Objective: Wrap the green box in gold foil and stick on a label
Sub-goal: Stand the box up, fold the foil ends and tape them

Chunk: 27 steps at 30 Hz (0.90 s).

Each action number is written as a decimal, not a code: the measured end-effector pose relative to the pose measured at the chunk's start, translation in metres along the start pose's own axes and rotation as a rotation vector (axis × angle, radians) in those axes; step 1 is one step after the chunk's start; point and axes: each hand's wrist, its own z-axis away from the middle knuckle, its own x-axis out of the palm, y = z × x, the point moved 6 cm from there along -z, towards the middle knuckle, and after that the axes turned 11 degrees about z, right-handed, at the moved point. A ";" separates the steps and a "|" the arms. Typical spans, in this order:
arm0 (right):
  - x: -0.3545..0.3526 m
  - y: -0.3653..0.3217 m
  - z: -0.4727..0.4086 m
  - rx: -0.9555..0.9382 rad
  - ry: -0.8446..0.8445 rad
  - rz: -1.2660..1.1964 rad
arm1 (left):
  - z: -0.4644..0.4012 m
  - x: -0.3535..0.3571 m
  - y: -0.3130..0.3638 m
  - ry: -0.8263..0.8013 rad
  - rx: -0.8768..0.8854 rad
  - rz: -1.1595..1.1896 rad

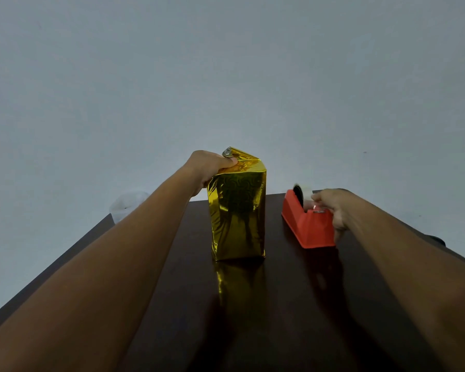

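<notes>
Head view, looking down along both forearms to a dark brown table (293,304); the box (238,216) stands upright near the middle of it, fully covered in gold foil (226,237), its reflection lying on the tabletop toward six o'clock. At the box's top, about eleven o'clock, the left hand (212,167) has its fingers curled over the folded foil flaps, the thumb pressing the crumpled top edge down — a firm grip. At three o'clock from the box, well apart from it, sits a red tape dispenser (310,226); the right hand (333,208) rests on its near end, fingertips pinched together at the cutter on what looks like a strip of clear tape (314,204) — the hand is blurred, so how tight the pinch is cannot be told exactly. Off the table's far left edge, at nine o'clock, a pale translucent container (128,206) shows faintly against the grey wall (226,63).
</notes>
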 end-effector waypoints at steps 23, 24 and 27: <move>0.017 0.061 0.008 -0.269 0.325 -0.179 | 0.006 0.001 -0.001 0.020 0.023 -0.004; 0.018 0.063 0.008 -0.279 0.343 -0.168 | 0.006 0.001 -0.001 0.024 0.023 -0.002; 0.019 0.067 0.008 -0.317 0.405 -0.140 | 0.005 0.000 -0.002 0.039 0.026 -0.005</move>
